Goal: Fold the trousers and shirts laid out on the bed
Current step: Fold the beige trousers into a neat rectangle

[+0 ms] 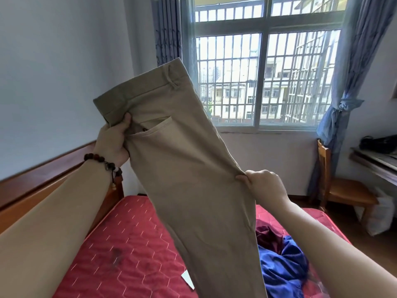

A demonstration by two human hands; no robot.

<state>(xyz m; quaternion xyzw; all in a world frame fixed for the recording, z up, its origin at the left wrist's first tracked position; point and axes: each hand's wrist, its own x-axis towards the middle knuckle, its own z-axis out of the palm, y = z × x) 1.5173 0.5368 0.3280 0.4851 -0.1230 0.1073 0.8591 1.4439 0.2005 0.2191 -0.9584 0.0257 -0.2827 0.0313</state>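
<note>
Khaki trousers [193,168] hang in the air above the bed, waistband up and tilted toward the upper right, legs dropping past the bottom edge. My left hand [113,143], a bead bracelet on its wrist, grips the trousers just below the waistband near a pocket. My right hand [264,183] pinches the opposite edge lower down. On the red quilted mattress [120,244] a crumpled blue garment [283,267] and a dark red garment [268,233] lie to the right, partly hidden by the trousers.
A wooden headboard [43,175] runs along the left wall. A barred window [264,78] with blue curtains faces me. A wooden chair [341,188] and a desk [376,164] with a black bag stand at right. A white paper corner [188,278] lies on the mattress.
</note>
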